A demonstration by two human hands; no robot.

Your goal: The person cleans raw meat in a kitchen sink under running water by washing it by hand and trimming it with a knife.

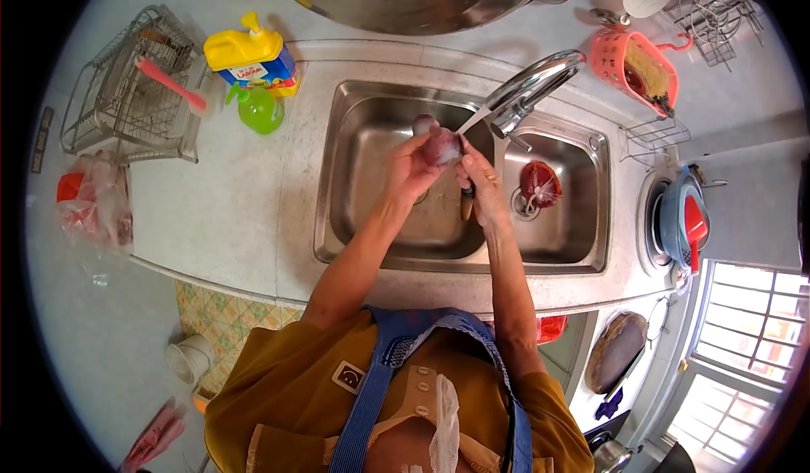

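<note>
Purplish-red, an onion [442, 147] is resting in our left hand [409, 169], whose fingers are curling partway round it over the left basin [363, 194]. Our right hand [482, 184] is closing loosely round a brown-handled tool [467, 205], its thumb and fingertips meeting the onion's near right side; we are probably gripping a knife, but the fingers are hiding too much to be certain. Its handle is pointing down toward us, below the palm. Just beyond our hands, a chrome tap [540, 78] is arching over the sink. We are seeing a red bundle [538, 183] lying in the right basin [582, 228], beside the drain and well apart from the onion. On the counter [236, 190] to our left, a yellow jug [245, 51] is standing behind a green bottle [261, 113], and a wire rack [118, 93] is standing farther left with a pink brush [171, 83] lying across it. A plastic bag [97, 207] is sitting near the rack's front corner. Past the sink, we are facing a big steel pan [456, 9], while a coral basket [606, 58] is standing to the right of the tap. Nearer on that side, a blue colander [672, 220] is holding a red scoop [694, 222]. We are wearing a blue apron [364, 414] over an ochre shirt [295, 376].
</note>
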